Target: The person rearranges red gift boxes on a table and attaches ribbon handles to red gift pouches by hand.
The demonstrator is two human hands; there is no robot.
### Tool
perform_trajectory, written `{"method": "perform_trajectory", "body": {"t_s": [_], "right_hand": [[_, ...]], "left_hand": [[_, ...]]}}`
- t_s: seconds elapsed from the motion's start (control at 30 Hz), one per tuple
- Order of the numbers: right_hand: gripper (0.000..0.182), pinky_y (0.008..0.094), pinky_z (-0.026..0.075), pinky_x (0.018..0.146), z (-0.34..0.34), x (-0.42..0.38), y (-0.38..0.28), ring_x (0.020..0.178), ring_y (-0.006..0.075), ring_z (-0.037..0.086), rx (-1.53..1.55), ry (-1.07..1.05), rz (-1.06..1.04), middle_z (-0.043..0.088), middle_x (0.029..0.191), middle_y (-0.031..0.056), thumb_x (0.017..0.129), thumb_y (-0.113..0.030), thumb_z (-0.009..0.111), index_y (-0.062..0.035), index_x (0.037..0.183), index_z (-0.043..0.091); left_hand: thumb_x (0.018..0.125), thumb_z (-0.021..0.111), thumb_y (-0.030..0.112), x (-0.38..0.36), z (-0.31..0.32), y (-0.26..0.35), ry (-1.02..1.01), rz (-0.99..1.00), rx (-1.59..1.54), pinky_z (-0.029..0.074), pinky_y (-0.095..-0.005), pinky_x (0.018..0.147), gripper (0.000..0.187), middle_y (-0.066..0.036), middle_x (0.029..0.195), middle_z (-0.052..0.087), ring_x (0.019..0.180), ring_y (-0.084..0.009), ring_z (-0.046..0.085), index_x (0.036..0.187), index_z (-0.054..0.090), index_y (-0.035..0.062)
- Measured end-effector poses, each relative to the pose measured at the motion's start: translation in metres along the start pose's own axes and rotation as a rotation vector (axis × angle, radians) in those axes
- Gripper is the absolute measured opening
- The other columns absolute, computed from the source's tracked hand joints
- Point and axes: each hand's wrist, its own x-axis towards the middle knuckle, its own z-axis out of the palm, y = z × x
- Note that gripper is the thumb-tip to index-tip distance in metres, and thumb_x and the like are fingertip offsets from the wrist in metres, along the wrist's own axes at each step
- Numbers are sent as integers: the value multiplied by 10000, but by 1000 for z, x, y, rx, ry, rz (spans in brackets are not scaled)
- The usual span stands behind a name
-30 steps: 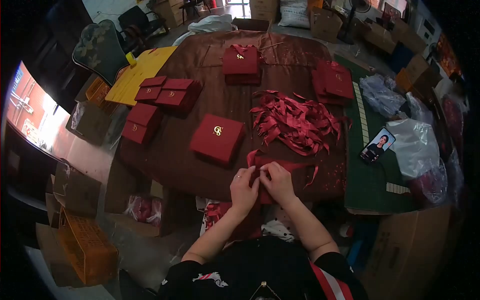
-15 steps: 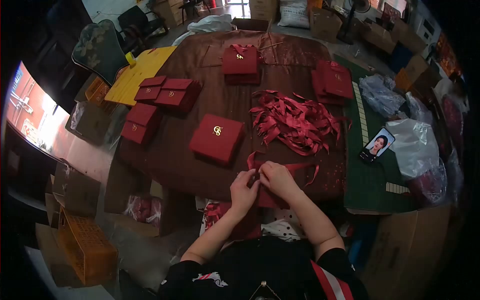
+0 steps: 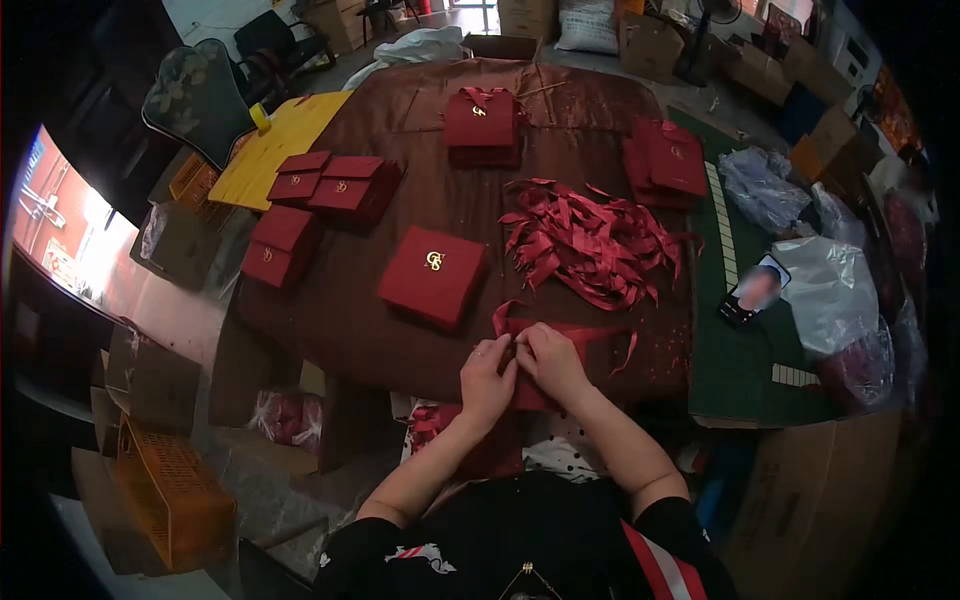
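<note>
At the table's near edge, my left hand (image 3: pixel 488 380) and my right hand (image 3: pixel 553 362) meet with fingertips pinched close together. Both close on a red ribbon (image 3: pixel 506 318); one loop rises beyond the fingers, and a loose end curls to the right. Beneath the hands lies a flat red piece (image 3: pixel 540 398), apparently a bag, mostly covered by them. The exact pinch point is hidden by my fingers. Beyond them is a tangled heap of red ribbons (image 3: pixel 590 245). Left of the heap sits a stack of red pouches (image 3: pixel 435 278) with a gold logo.
More red pouches stand on the brown tablecloth (image 3: pixel 400 120): a left group (image 3: pixel 340 188), a back stack with ribbon handles (image 3: pixel 482 125) and a right stack (image 3: pixel 672 165). A phone (image 3: pixel 755 290) and plastic bags (image 3: pixel 830 300) lie on the green surface. An orange crate (image 3: pixel 175 495) is lower left.
My hands stay at the same spot with only slight finger movement; the right hand shifts a little. The pouches and ribbon heap have not moved.
</note>
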Motion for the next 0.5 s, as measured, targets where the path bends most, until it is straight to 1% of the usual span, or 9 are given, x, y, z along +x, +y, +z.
{"method": "perform_trajectory", "body": {"t_s": [0.03,0.07,0.13,0.2,0.27,0.3,0.37,0.43,0.5], "right_hand": [[153,396,538,686,2,-1,-2,758,318,666,26,-9,87,644,866,157,837,-90,699,-1,938,627],[153,396,538,686,1,0,-3,758,318,666,28,-13,84,644,866,157,837,-90,699,-1,938,627],[167,384,541,682,-9,9,-8,740,294,678,184,-145,309,661,853,161,837,-107,702,14,937,645],[175,378,542,677,-4,10,9,731,272,690,212,-164,310,676,847,161,838,-118,702,20,937,660],[156,388,542,688,-5,12,12,771,297,692,178,-214,216,673,867,157,842,-108,699,8,935,654],[156,388,542,688,-6,12,11,771,297,692,175,-215,216,673,867,157,842,-108,699,8,935,654],[133,442,539,699,-3,11,8,813,358,670,121,-100,56,666,920,168,873,-109,676,1,930,627],[121,447,534,715,0,9,9,841,374,658,138,-94,42,650,932,168,875,-84,671,-4,943,610],[111,451,529,723,2,7,8,845,383,652,170,-63,38,640,906,165,871,-65,671,-6,942,609]], "left_hand": [[814,711,67,-1,1,-1,2,-4,1,525,-426,855,419,-154,988,643,934,-353,649,1225,636,37],[818,706,64,-3,3,-2,16,41,71,522,-428,855,421,-157,994,642,943,-356,647,1232,631,38],[822,700,62,-4,3,-2,31,85,143,520,-429,856,424,-160,1000,641,952,-359,645,1239,626,38],[826,698,70,-4,1,-2,3,59,82,520,-433,854,411,-167,1006,641,955,-370,645,1228,630,26],[817,711,70,-3,3,-6,6,48,33,525,-426,836,416,-160,996,644,939,-359,652,1223,632,25],[809,724,70,-1,2,-5,14,32,-16,530,-419,818,422,-153,985,648,923,-348,659,1219,635,24],[798,734,64,4,-1,-3,3,-17,-62,536,-408,799,433,-146,971,652,902,-331,666,1218,636,23],[771,757,46,7,-2,-6,1,-61,-139,543,-378,761,470,-126,934,659,858,-287,677,1225,634,24],[774,753,51,9,-4,-5,-22,-101,-152,544,-381,766,468,-129,936,660,860,-292,677,1225,634,22]]}}
